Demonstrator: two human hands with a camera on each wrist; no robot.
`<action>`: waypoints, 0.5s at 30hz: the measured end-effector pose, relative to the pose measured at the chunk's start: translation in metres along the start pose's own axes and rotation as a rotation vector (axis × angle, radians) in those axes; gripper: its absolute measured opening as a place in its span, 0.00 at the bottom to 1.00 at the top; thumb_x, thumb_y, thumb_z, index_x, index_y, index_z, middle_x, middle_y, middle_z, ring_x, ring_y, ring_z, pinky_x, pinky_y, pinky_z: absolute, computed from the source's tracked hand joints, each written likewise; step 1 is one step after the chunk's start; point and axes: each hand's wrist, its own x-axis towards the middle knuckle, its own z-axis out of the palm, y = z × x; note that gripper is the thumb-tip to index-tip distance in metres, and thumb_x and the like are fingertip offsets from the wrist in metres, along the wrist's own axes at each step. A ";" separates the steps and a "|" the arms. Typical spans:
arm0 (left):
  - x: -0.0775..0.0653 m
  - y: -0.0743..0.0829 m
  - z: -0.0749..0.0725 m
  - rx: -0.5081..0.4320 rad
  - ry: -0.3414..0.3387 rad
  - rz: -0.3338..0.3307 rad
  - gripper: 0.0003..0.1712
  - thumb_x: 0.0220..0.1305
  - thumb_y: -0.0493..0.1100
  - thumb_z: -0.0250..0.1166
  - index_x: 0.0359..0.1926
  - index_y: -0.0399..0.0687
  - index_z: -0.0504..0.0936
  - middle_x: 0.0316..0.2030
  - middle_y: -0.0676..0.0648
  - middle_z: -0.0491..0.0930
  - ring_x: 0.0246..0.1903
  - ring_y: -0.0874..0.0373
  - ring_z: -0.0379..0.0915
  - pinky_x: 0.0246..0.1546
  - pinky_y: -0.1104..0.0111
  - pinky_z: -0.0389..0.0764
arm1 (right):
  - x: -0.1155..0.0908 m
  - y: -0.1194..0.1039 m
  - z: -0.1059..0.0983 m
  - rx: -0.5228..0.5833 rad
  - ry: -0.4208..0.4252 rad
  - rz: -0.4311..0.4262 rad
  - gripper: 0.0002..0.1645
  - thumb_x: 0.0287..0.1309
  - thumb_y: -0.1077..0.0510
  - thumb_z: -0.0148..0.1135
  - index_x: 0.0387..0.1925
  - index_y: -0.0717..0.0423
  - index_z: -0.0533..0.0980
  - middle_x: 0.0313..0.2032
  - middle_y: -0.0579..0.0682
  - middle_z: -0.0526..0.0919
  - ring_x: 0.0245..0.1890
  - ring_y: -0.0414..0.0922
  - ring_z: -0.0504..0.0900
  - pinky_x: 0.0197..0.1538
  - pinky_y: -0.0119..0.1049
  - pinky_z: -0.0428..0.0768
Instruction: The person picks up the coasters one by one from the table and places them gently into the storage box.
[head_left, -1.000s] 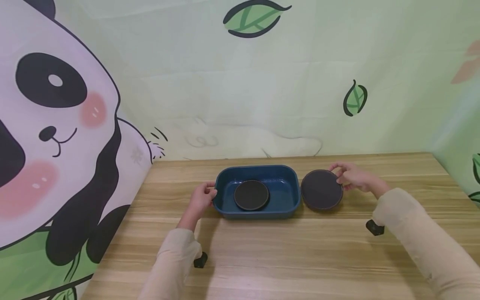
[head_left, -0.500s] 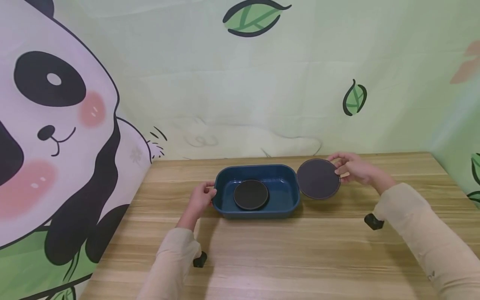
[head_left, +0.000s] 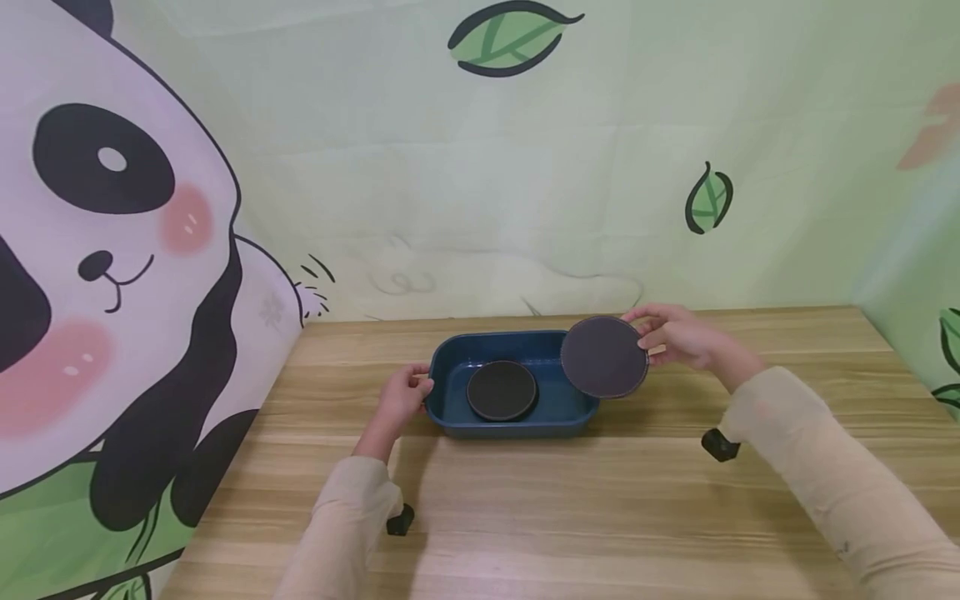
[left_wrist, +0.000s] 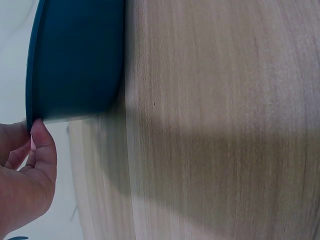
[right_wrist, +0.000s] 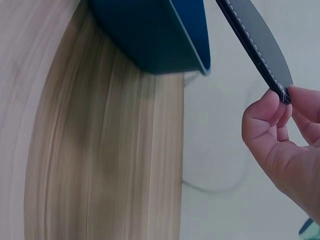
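A blue rectangular basin (head_left: 517, 430) with rounded corners sits on the wooden table. Inside it, left of its middle, lies a round black coaster (head_left: 502, 390). My left hand (head_left: 401, 393) pinches the basin's left rim between thumb and fingers, as the left wrist view shows too. With thumb and fingertips my right hand (head_left: 678, 337) pinches the edge of a second round dark coaster (head_left: 604, 357). White stitching runs round this coaster's edge (right_wrist: 257, 50) in the right wrist view. It is held above the basin's right end and hides part of the rim there.
The wooden table (head_left: 570, 508) extends in front of the basin and to both sides. A cloth backdrop (head_left: 360, 192) with a panda and leaves hangs behind it. A small black device (head_left: 721, 445) is at the right sleeve, another black device (head_left: 401, 520) at the left.
My right hand has lifted the second coaster off the table and moved it left, from beside the basin to over its right end. The left hand and the basin have stayed put.
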 end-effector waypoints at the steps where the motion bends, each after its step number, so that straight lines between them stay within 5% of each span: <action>1: 0.000 0.000 0.000 -0.002 0.000 0.004 0.18 0.62 0.35 0.52 0.53 0.36 0.69 0.40 0.36 0.73 0.29 0.57 0.69 0.30 0.63 0.76 | 0.002 0.000 0.003 0.007 -0.003 0.001 0.22 0.53 0.71 0.48 0.49 0.54 0.63 0.31 0.46 0.69 0.27 0.40 0.73 0.33 0.36 0.76; 15: 0.000 0.001 0.001 -0.017 0.006 -0.001 0.17 0.62 0.35 0.53 0.53 0.37 0.70 0.40 0.36 0.73 0.30 0.54 0.70 0.30 0.61 0.77 | 0.028 -0.005 0.040 0.093 -0.021 0.017 0.24 0.52 0.74 0.47 0.52 0.59 0.62 0.31 0.47 0.70 0.25 0.40 0.73 0.33 0.35 0.75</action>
